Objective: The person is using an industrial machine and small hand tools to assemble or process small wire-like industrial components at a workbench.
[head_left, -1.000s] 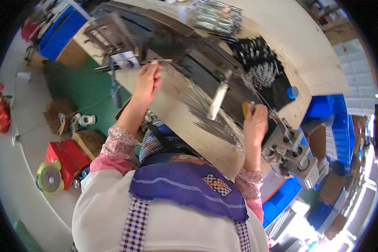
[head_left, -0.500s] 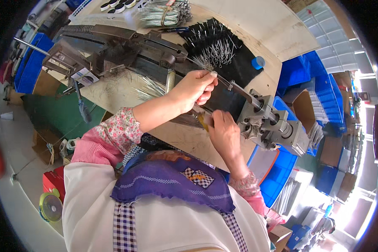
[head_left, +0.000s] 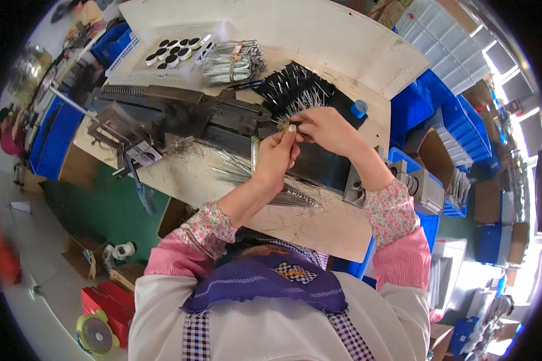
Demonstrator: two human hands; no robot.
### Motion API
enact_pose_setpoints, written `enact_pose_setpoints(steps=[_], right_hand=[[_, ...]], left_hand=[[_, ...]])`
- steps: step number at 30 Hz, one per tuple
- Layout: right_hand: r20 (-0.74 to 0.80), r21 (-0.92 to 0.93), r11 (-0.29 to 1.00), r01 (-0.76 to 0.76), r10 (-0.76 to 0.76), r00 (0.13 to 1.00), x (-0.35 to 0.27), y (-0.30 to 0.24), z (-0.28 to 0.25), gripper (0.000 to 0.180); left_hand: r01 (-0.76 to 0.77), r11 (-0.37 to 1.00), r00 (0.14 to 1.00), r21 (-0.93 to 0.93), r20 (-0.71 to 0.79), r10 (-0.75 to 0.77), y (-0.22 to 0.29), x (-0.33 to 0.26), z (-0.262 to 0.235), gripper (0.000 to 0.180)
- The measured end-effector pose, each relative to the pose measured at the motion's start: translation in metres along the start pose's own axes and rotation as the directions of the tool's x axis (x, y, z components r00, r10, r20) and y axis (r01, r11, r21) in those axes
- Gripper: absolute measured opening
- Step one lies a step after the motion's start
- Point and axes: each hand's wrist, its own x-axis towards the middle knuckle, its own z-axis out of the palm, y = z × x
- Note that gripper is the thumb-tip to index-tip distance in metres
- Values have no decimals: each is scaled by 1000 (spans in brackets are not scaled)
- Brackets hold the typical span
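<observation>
My left hand (head_left: 275, 157) and my right hand (head_left: 332, 130) meet over the bench machine (head_left: 190, 114), fingertips pinched close together. A small yellowish tuft (head_left: 283, 124) shows at the fingertips; its kind is unclear. The left thumb has a pale covering on its tip. Just beyond the hands, thin metal wires (head_left: 310, 99) lie spread on a black cloth (head_left: 345, 110). Loose straight wires (head_left: 232, 170) rest on the bench near my left wrist. Closer to me lie several twisted-wire pieces (head_left: 298, 197), below the hands.
A metal clamp block (head_left: 426, 191) stands at the bench's right end. Behind the machine are a tied wire bundle (head_left: 232, 66) and a white tray (head_left: 126, 73) with black-and-white discs. A blue cap (head_left: 359, 109) sits beside the cloth. Blue bins (head_left: 412, 103) stand at the right.
My right hand has risen from below the left hand to meet it at the fingertips. The view has shifted, showing more of the bench's far side.
</observation>
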Motion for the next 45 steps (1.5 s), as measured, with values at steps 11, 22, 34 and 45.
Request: enact_pose_setpoints(steps=[11,22,34,45], right_hand=[[306,380,874,-304,191,933,15,7,-28,28],[-254,-616,764,193,-424,869,-23,-22,-11,36],[-289,-187,977,104,-156,945,-3,-13,2,15],[-281,-463,856,230,-388,878,-13,-17,-3,11]], left_hand=[[3,993,990,-121,143,14,-9,8,-3,44],[279,692,947,-666,311,-82,31,-1,-13,65],[101,803,978,-588,205,27,26,-13,-11,71],[106,825,976,-555,216,20,32,-11,-15,69]])
